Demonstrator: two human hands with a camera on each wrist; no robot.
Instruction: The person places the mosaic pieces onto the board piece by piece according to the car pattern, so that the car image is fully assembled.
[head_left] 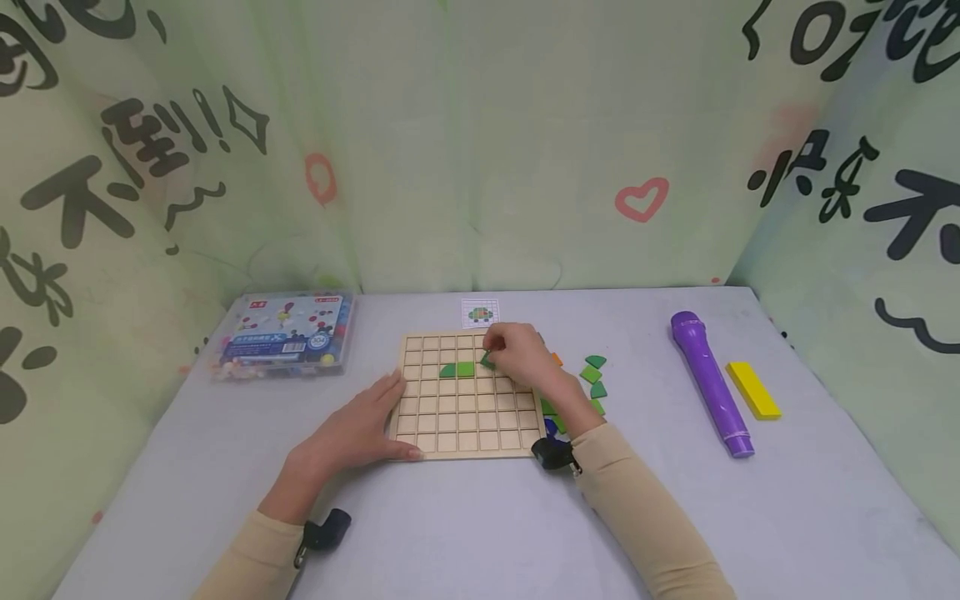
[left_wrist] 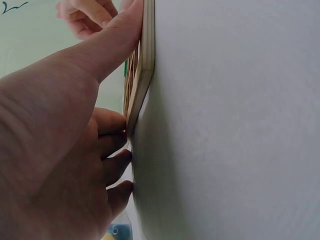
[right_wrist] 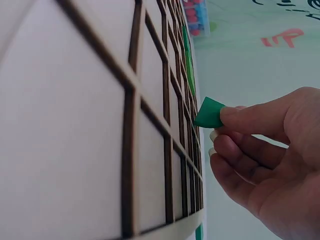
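Surface (head_left: pixel 465 533) runs beneath both hands on my feed. The board (head_left: pixel 465 425) lies between them. My left hand (head_left: pixel 360 423), thumb and fingers spread, touches its near-left corner. Loose tiles (head_left: pixel 591 375) lie just right of my right hand (head_left: pixel 521 354), two green tiles (head_left: pixel 466 369) left of it; it pinches one dark-green piece (right_wrist: pixel 207 112) over the board.

A long beige sleeve (head_left: pixel 251 558), plain and close-fitting, fills the bottom left of the head view and ends at the wrist above the bare left hand (head_left: pixel 358 429). Its match, another beige sleeve (head_left: pixel 648 517), slants through the lower right, softly creased, below the bare right hand (head_left: pixel 521 358). Each wrist wears a rounded black device (a small one, glossy in places): one device (head_left: pixel 327 531) lower left, its twin (head_left: pixel 552 453) right of centre.
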